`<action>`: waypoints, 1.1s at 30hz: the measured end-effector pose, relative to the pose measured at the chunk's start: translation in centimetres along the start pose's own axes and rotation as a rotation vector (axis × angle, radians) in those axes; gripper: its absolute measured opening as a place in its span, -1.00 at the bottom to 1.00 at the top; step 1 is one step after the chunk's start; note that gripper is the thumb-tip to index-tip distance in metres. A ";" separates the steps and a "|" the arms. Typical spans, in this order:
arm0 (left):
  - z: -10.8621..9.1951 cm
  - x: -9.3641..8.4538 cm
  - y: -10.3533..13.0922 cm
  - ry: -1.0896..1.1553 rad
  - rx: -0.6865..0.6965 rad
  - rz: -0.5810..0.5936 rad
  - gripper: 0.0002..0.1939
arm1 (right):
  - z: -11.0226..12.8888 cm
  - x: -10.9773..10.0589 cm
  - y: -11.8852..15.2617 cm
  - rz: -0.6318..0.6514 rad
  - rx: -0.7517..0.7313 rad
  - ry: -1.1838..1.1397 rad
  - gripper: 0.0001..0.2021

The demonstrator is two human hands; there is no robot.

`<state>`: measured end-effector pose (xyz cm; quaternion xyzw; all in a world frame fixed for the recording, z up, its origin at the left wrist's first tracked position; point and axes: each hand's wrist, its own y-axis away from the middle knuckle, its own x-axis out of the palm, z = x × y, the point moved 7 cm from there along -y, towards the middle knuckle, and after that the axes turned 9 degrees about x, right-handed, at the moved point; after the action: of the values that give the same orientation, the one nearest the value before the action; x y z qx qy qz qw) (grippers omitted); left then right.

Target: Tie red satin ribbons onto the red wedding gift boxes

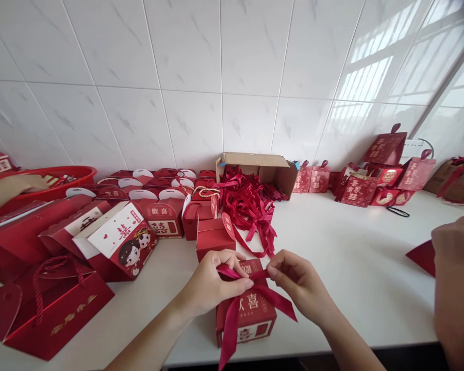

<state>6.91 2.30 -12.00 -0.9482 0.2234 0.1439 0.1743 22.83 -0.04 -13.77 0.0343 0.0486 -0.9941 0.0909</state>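
Note:
A red gift box [251,314] with white characters stands near the table's front edge, between my two hands. Over its top lies a dark red ribbon [230,330], its two tails hanging down the front and to the right. My left hand [220,281] pinches a loop of the ribbon at the left of the knot. With thumb and forefinger, my right hand [294,278] grips the ribbon's other side. Just behind stands another closed red box [215,238]. The knot is partly hidden by my left thumb.
A cardboard carton [278,178] spills a heap of red ribbons [249,206]. Rows of red boxes [162,216] fill the left, beside a red basket [88,175] with another person's hand [27,183] over it. At right, another person's hand [456,247] is by a red piece [423,256]; small boxes [358,190] stand behind.

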 end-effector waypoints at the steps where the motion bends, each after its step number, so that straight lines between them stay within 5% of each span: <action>1: -0.1 0.0 -0.1 -0.016 0.004 0.009 -0.82 | 0.0 -0.1 0.1 -0.005 0.000 0.010 -0.76; 10: -1.1 -0.2 -0.2 -0.018 0.040 0.174 -0.83 | 0.3 0.1 -0.1 -0.005 0.004 0.043 -0.76; 17: -1.2 0.2 -0.2 -0.052 0.032 0.151 -0.89 | 0.9 0.2 -0.3 0.007 -0.037 0.064 -0.80; 23: -0.7 0.2 0.0 0.000 0.053 0.090 -0.66 | 1.0 -0.1 0.5 -0.108 -0.152 0.106 -0.80; 33: -1.1 -0.1 0.3 -0.037 0.052 0.036 -0.60 | 0.4 -1.0 0.6 -0.179 -0.083 0.048 -0.79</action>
<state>6.93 1.59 -11.05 -0.9363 0.2407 0.1587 0.2004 23.87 -0.52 -13.36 0.0496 0.0946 -0.9943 0.0019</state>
